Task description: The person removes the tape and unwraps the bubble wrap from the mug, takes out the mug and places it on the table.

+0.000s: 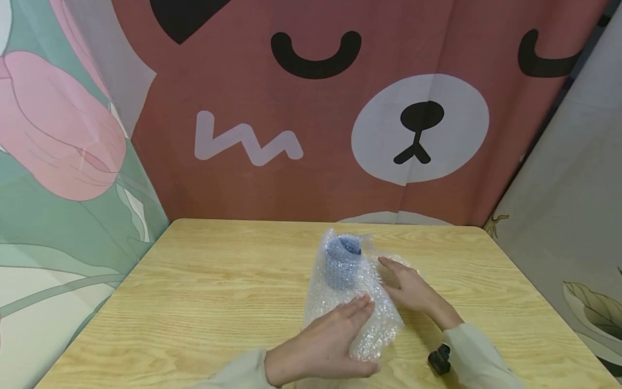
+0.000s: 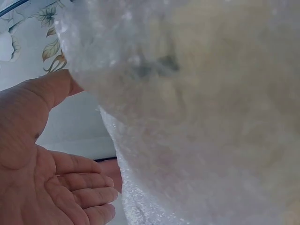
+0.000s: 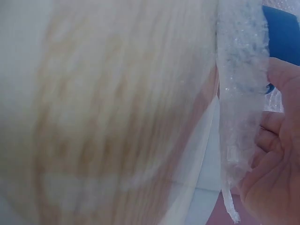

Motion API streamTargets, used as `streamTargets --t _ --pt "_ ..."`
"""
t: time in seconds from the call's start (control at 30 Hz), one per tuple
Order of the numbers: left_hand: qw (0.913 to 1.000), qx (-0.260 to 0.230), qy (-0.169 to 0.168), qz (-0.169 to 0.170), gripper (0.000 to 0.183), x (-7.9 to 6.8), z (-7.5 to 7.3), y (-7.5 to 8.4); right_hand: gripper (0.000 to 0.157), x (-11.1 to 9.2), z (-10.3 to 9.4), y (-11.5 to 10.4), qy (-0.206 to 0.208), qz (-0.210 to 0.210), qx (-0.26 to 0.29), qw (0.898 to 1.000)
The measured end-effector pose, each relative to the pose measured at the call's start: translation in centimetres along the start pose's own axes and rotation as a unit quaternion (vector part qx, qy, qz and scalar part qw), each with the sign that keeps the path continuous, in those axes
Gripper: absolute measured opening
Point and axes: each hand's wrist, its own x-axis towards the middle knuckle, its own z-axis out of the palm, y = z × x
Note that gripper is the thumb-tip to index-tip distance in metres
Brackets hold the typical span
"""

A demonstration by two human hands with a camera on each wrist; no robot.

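A blue cylindrical cup (image 1: 342, 265) with a dark opening at its top stands inside clear bubble wrap (image 1: 320, 310). The wrap covers its side and spreads toward the front of the table. My left hand (image 1: 323, 343) lies over the near part of the sheet, fingers straight and thumb spread apart. To the right of the cup, my right hand (image 1: 410, 286) reaches along the wrap's far edge with fingers extended. In the right wrist view, the thumb is beside the bare blue cup (image 3: 283, 35), and the wrap (image 3: 241, 89) partly hides the fingers.
A small black object (image 1: 439, 359) lies on the wooden table (image 1: 209, 292) beside the right sleeve. Behind the table hangs a reddish curtain (image 1: 252, 97) with a bear face; patterned cloths (image 1: 53, 227) flank the sides.
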Motion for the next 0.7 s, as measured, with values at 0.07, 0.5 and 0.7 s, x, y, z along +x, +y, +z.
streamTargets --t 0.07,0.5,0.7 --pt "1.0000 0.005 -0.002 0.001 0.084 0.03 0.18 -0.07 0.065 -0.02 0.08 0.19 -0.009 0.003 0.003 1.000" --pt "0.9987 -0.033 0.005 0.039 0.073 -0.31 0.63 -0.49 0.072 -0.14 -0.42 -0.11 -0.088 0.011 0.007 0.996" --pt "0.9973 -0.066 -0.001 0.030 0.072 -0.43 0.59 -0.24 0.079 -0.20 -0.51 -0.04 -0.111 0.011 0.013 0.994"
